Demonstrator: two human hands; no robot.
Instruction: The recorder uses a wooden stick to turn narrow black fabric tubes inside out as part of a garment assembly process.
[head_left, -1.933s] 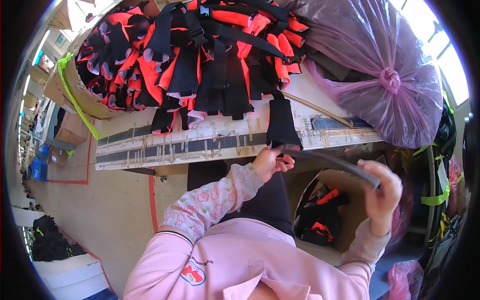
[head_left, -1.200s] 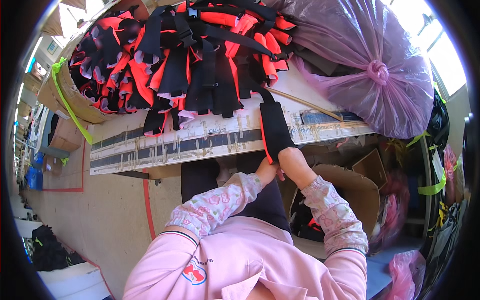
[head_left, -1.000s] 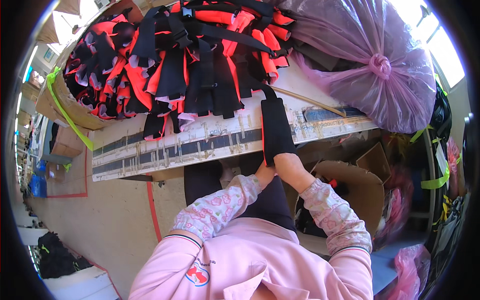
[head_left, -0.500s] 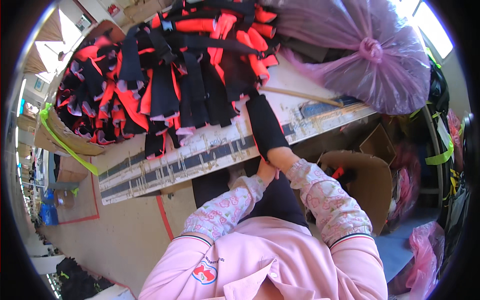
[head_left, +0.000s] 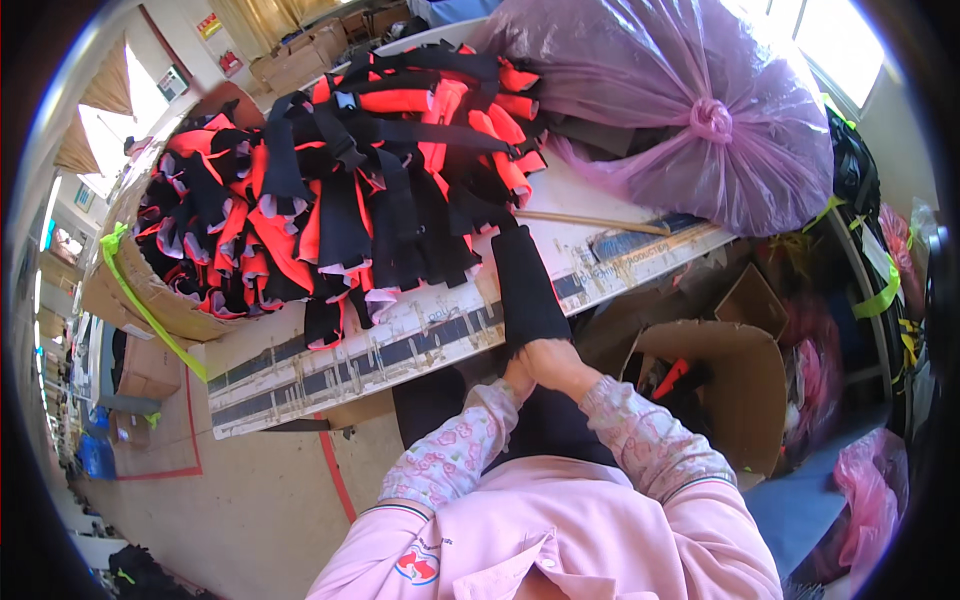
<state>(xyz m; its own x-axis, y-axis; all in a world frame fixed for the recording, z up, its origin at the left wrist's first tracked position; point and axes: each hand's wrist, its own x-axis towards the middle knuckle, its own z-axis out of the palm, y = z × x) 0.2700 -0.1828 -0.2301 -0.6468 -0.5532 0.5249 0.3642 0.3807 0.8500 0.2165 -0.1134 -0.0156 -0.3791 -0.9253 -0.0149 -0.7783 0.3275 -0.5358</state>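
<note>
Both hands meet at the near edge of the worktable (head_left: 300, 375), on the lower end of a black fabric strip (head_left: 525, 285); right hand (head_left: 560, 362) is closed over the strip's near end, knuckles up; left hand (head_left: 518, 378) sits just beside it, mostly hidden under the right one, fingers seemingly pinching the same end, though the exact grip is hard to make out; strip lies flat on the table, running away from the person, its far end touching the heap; heap of black-and-orange fabric pieces (head_left: 340, 180) covers most of the tabletop, some ends hanging toward the near edge; at the heap's left side it spills over a cardboard box (head_left: 140, 290) bound with green strapping; tied purple plastic bag (head_left: 690, 110) bulges at the table's far right; thin wooden stick (head_left: 595, 222) lies on the table between bag and strip; open cardboard carton (head_left: 730, 380) stands on the floor to the right, below table level, something red inside; pink sleeves reach in from the lower edge.
</note>
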